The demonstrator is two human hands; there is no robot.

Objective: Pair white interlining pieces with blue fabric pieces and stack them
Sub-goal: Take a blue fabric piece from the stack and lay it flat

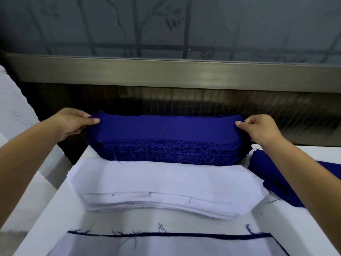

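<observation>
Left hand point(73, 122) and right hand point(258, 128) each pinch an end of the top blue piece point(166, 128) on the blue stack point(166, 152), far across the table point(55, 218). White stack point(156, 182) sits thick, paired pile point(166, 244) nearest. Judgement: most pairing remains

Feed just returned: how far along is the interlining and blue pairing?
Done: a white piece lies on blue in the near stack. In hand: left hand and right hand pinch the ends of the top blue piece. Left: thick blue pile and white interlining pile.
</observation>
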